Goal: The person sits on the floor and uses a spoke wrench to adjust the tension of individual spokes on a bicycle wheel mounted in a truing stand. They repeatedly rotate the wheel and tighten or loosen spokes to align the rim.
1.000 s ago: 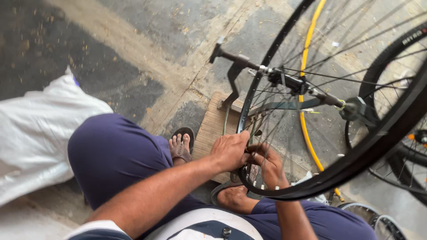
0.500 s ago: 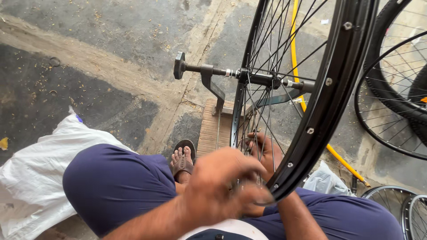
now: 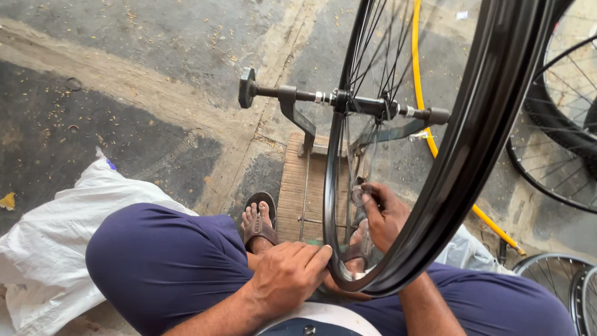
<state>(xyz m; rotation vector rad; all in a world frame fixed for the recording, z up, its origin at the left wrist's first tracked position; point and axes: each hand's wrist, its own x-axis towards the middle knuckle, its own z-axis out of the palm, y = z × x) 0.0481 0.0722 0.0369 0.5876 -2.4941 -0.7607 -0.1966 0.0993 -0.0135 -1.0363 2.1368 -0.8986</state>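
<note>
A black bicycle wheel rim (image 3: 472,143) with thin spokes stands upright in a metal truing stand (image 3: 298,112), its axle (image 3: 373,106) lying across the stand's arms. My left hand (image 3: 289,274) rests against the near bottom edge of the rim, fingers together, palm down. My right hand (image 3: 382,214) reaches in among the spokes and pinches a small tool or spoke nipple near the rim. I sit with my knees apart in dark blue trousers, and one sandalled foot (image 3: 259,221) rests by the stand's wooden base (image 3: 295,186).
A white plastic sack (image 3: 56,242) lies at my left on the rough concrete floor. A yellow hose (image 3: 429,130) runs behind the wheel. More spoked wheels (image 3: 559,137) lean at the right, and another rim (image 3: 559,274) lies at the lower right.
The view has dropped and shifted; the wheel now stands nearer upright. My left hand has come down from the spokes onto the rim's bottom edge. My right hand stays among the spokes.
</note>
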